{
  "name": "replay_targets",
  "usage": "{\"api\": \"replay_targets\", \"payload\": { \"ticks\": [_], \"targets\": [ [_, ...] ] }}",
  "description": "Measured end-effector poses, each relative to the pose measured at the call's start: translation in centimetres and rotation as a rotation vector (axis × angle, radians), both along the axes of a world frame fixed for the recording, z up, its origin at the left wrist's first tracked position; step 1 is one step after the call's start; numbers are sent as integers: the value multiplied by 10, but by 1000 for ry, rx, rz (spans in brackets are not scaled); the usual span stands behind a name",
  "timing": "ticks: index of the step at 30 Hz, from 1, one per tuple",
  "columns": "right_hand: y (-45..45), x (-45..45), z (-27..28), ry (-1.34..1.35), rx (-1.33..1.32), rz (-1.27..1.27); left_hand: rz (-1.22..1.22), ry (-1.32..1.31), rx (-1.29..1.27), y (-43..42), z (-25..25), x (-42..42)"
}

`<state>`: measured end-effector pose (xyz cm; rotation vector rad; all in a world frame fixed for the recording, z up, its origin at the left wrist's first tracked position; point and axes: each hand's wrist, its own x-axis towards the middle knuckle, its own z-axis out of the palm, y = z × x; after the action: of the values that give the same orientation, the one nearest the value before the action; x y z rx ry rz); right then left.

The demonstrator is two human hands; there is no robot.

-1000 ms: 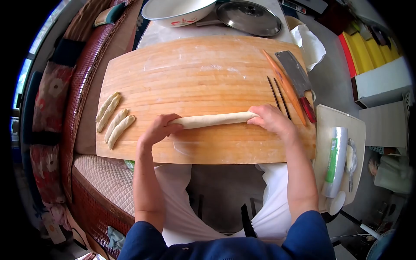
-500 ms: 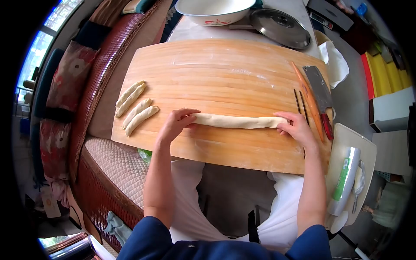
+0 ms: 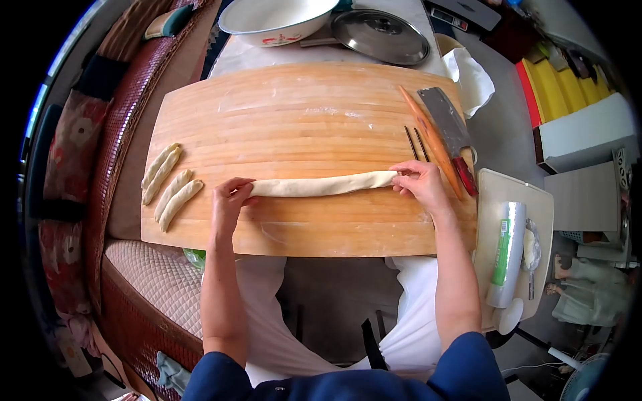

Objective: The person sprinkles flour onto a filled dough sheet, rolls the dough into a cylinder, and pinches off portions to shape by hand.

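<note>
Dough (image 3: 324,186), one long pale strip, lies across the near half of the board (image 3: 294,100), roughly parallel to the near edge, with a slight bend along its length. Left hand (image 3: 231,199): thumb and fingertips set close together, pinching the left end of the strip. Right hand (image 3: 421,187): likewise narrow, thumb and fingertips nipping the right end; the exact contact under the fingers is hidden. Labels: the film roll (image 3: 513,234) on the tray (image 3: 491,194), to the right of the board, carries a green sticker (image 3: 500,254) with a white patch, its print too small to read. The basin (image 3: 274,32) beyond the far edge bears a red printed motif on its outer wall; whether it includes lettering cannot be told. Beside the basin rests a dark metal lid (image 3: 380,37). Four shaped pieces (image 3: 171,184) sit at the left of the board, in two pairs, well apart from the strip. At the right lie a pin (image 3: 431,140), tapered, and a cleaver (image 3: 445,117) with a red handle, side by side and slanting. Two dark sticks (image 3: 410,142) lie left of the pin, their near portions covered by the right hand.
</note>
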<state>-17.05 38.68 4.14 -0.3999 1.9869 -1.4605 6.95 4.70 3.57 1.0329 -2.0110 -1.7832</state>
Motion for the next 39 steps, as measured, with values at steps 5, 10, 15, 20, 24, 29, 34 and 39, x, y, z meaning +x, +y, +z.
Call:
{"api": "replay_targets", "payload": {
  "ticks": [5,10,15,20,24,29,34,39],
  "targets": [
    [3,-4,-9,-31,-94,-12,3,-2,98,-4,-6,1],
    [-1,-1,-4,-3,-45,-9,-120,-34,44,-1,4,0],
    [-6,2,1,-21,-19,-97,-92,-28,29,0,3,0],
    [-1,-7,-10,13,-64,-113,28,20,45,-10,-1,3],
    [-5,-5,-21,173,-55,-60,9,9,21,-10,-5,4],
    [-4,-4,-13,186,-19,-71,-17,39,0,-13,-8,5],
    [-2,-9,-13,247,50,-95,-7,-24,-61,-22,-8,9],
    [-4,-4,-16,388,114,13,-32,-129,-112,-16,-2,4]
  ]
}}
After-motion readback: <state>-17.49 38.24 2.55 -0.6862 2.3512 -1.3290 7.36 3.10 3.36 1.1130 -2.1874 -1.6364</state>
